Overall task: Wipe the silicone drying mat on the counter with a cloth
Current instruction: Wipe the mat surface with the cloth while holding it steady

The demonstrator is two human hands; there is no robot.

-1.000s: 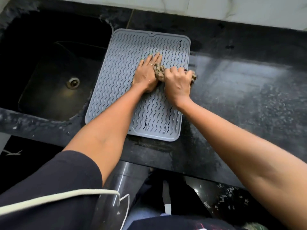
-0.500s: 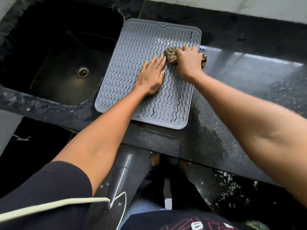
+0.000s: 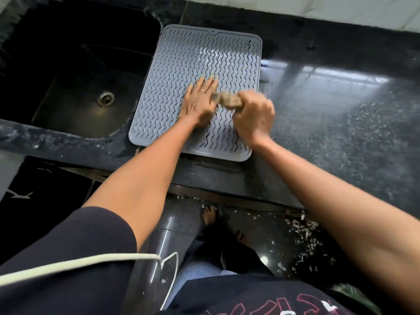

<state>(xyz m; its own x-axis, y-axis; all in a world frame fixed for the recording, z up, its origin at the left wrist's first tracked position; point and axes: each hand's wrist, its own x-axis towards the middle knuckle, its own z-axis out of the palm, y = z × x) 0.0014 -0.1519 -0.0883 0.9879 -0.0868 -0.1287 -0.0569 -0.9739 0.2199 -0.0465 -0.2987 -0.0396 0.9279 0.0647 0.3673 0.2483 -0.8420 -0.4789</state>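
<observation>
on mat, hands mid-field

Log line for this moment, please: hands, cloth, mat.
left hand: flat on mat, steadying | right hand: grips cloth on mat | stage: wiping | sink: beside mat

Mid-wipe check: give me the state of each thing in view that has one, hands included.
Drying mat: flat on the counter beside the sink, far part glistening.
Cloth: bunched up, on the mat.
Right hand: grips the cloth, motion-blurred.
Left hand: flat on the mat, fingers straight, pressing it down.
Sink: nothing visible in the basin.
</observation>
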